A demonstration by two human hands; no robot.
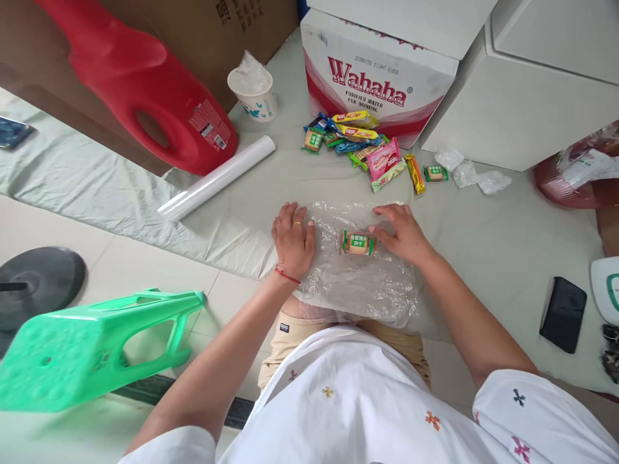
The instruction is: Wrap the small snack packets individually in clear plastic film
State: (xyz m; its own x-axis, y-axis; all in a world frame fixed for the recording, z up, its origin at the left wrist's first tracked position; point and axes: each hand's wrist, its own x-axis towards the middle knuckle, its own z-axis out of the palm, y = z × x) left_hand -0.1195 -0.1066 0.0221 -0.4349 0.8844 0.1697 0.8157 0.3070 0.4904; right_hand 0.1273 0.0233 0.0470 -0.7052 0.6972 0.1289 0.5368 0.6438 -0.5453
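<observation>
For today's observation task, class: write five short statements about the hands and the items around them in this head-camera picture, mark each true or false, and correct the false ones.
1. A green-labelled packet lies on the clear plastic film. True.
2. The left hand has its grip closed on the white roll. False: the left hand is open at the film's left edge, away from the white roll.
3. The right hand is at the packet's right end. True.
4. The snack pile is inside the paper cup. False: the snack pile lies in front of the Wahaha box.
5. The red jug is left of the Wahaha box. True.
</observation>
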